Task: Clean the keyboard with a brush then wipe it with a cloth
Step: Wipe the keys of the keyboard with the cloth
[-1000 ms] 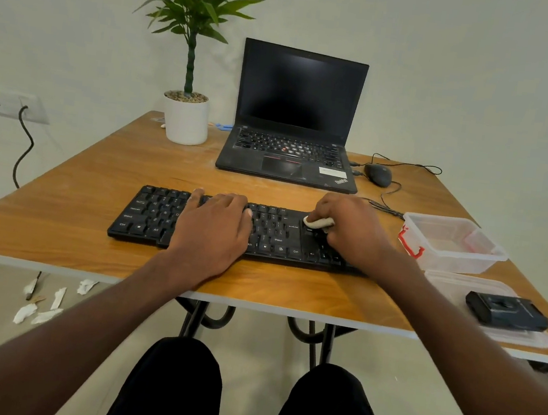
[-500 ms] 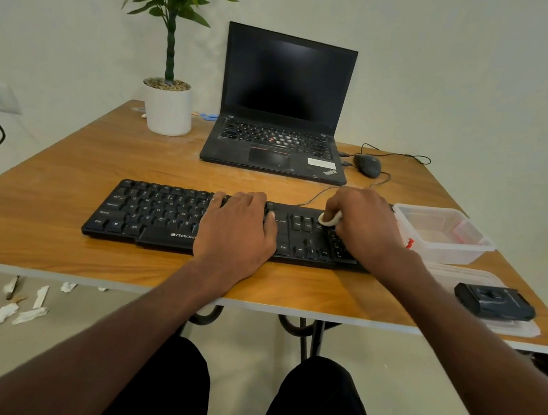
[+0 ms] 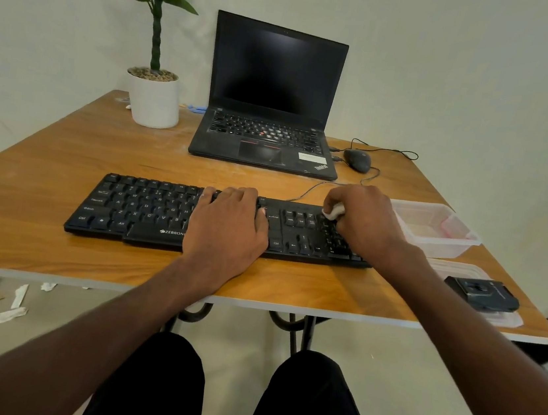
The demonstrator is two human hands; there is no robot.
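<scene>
The keyboard [image 3: 215, 221] sits at the table's [image 3: 36, 247] near edge. The right hand [image 3: 363, 225], curled round a small white brush [image 3: 333, 212], has slid rightward onto the numpad, so brushing's nearly across. The left hand [image 3: 229, 226] has followed, lying flat mid-board, just left of it.

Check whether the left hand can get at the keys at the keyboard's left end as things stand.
Probably yes. The left hand rests flat mid-keyboard, holding nothing, and the keys to its left lie uncovered with nothing between.
</scene>
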